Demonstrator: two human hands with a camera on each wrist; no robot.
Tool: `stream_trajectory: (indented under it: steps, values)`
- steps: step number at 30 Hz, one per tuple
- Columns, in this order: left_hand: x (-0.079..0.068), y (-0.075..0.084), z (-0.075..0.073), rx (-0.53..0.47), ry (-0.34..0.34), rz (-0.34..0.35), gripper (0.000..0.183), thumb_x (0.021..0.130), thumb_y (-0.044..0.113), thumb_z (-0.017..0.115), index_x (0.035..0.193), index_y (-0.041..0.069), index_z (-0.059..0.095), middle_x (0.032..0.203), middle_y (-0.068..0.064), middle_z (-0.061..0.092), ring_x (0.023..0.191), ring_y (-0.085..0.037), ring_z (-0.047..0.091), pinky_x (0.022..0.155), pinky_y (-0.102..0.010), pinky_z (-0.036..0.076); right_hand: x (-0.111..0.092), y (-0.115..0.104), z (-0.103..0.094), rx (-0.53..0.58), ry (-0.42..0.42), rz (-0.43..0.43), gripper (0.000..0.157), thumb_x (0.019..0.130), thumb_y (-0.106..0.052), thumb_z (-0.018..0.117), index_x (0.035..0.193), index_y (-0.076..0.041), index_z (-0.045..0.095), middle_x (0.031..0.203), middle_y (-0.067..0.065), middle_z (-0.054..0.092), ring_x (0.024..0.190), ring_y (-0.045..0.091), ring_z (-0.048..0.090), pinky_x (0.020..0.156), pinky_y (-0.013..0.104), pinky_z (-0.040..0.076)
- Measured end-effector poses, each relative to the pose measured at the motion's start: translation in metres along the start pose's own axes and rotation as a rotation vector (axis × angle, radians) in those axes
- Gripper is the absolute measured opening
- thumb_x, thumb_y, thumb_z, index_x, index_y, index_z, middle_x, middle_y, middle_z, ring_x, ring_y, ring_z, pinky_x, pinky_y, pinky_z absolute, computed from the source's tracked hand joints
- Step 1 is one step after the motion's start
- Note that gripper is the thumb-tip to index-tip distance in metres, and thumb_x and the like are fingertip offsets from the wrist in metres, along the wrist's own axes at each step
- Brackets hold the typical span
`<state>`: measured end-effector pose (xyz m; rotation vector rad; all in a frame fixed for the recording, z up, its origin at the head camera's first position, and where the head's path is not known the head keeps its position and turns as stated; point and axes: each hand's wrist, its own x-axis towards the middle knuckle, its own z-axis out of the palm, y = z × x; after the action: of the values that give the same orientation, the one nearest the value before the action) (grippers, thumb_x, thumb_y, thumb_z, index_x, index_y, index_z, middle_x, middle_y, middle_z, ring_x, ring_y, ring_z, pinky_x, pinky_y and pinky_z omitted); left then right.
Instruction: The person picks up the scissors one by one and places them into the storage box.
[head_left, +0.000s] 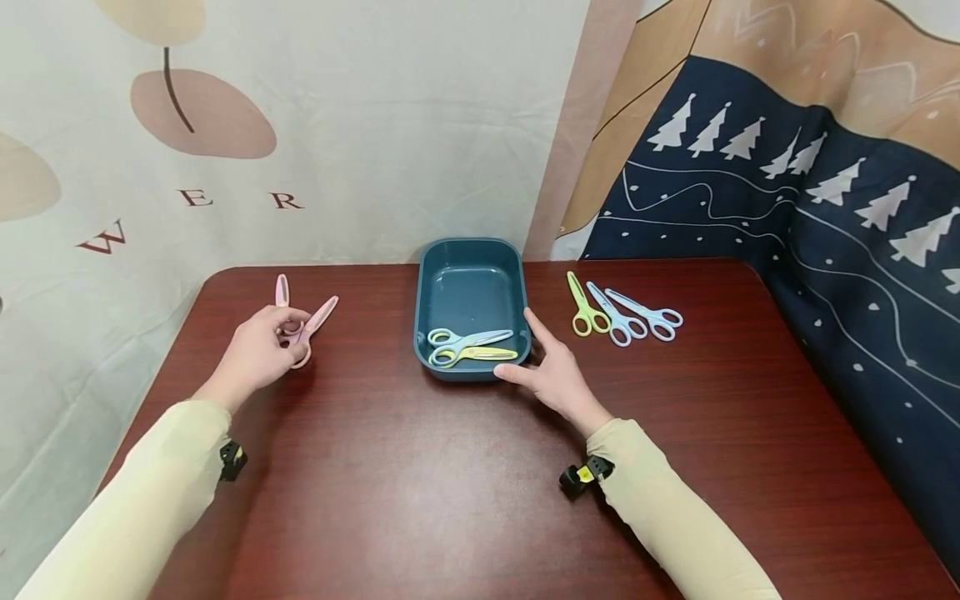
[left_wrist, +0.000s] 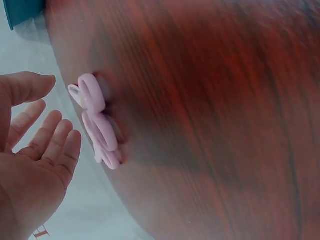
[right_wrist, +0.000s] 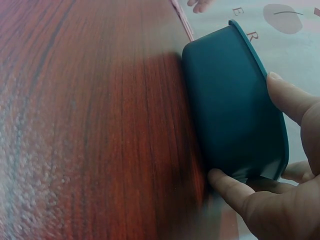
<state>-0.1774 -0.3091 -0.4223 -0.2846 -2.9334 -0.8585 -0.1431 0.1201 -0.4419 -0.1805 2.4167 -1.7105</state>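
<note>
My left hand (head_left: 262,346) is over pink scissors (head_left: 322,317) at the table's left, hiding part of them. They look like two pairs, one blade pointing away and one to the right. In the left wrist view, thumb and fingers are apart, with a gap between them and the pink handles (left_wrist: 104,131). My right hand (head_left: 551,375) holds a dark teal plastic box (head_left: 472,375) at its near right corner, thumb on the near side and fingers along the right. Light blue scissors (head_left: 480,338) and yellow-green scissors (head_left: 487,354) lie inside, near the front.
Right of the box lie green scissors (head_left: 576,292) and two pairs of blue scissors (head_left: 611,308), (head_left: 633,305), blades pointing away. The dark red wooden table (head_left: 420,483) ends at a printed curtain (head_left: 420,167) behind. A navy cloth with trees (head_left: 720,192) hangs at the right.
</note>
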Motion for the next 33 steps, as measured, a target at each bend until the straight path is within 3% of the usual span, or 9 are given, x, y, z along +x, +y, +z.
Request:
stream_trajectory:
  steps: [7, 14, 24, 33]
  values:
    - [-0.0045, -0.0041, -0.0010, 0.021, -0.020, -0.031, 0.039, 0.085, 0.002, 0.076, 0.122, -0.005, 0.066, 0.119, -0.029, 0.059, 0.105, -0.045, 0.057, 0.091, -0.059, 0.045, 0.0009, 0.0014, 0.0002, -0.002, 0.003, -0.008, 0.102, 0.087, -0.020, 0.085, 0.166, -0.017, 0.021, 0.162, 0.015, 0.042, 0.143, 0.031, 0.048, 0.104, 0.047, 0.051]
    - [-0.0061, -0.0098, 0.0027, 0.024, -0.008, -0.038, 0.041, 0.082, 0.002, 0.080, 0.120, -0.005, 0.066, 0.122, -0.032, 0.057, 0.109, -0.047, 0.051, 0.093, -0.062, 0.041, 0.0005, 0.0009, 0.0002, 0.010, 0.002, 0.003, 0.102, 0.087, -0.019, 0.085, 0.166, -0.017, 0.021, 0.159, 0.015, 0.044, 0.142, 0.030, 0.050, 0.096, 0.037, 0.054]
    - [-0.0082, -0.0087, 0.0042, 0.060, -0.014, -0.066, 0.046, 0.081, 0.006, 0.083, 0.121, -0.008, 0.066, 0.121, -0.036, 0.054, 0.113, -0.052, 0.045, 0.093, -0.064, 0.038, -0.0001, -0.0002, -0.0005, 0.008, -0.001, 0.001, 0.102, 0.088, -0.019, 0.085, 0.166, -0.016, 0.021, 0.161, 0.015, 0.043, 0.143, 0.030, 0.049, 0.096, 0.037, 0.054]
    - [-0.0080, -0.0101, 0.0013, 0.105, -0.041, -0.069, 0.045, 0.081, 0.011, 0.083, 0.118, -0.008, 0.066, 0.112, -0.036, 0.056, 0.104, -0.053, 0.047, 0.085, -0.064, 0.040, 0.0009, 0.0008, -0.0004, 0.013, -0.003, 0.001, 0.102, 0.088, -0.020, 0.085, 0.166, -0.017, 0.021, 0.162, 0.014, 0.040, 0.144, 0.032, 0.047, 0.104, 0.047, 0.051]
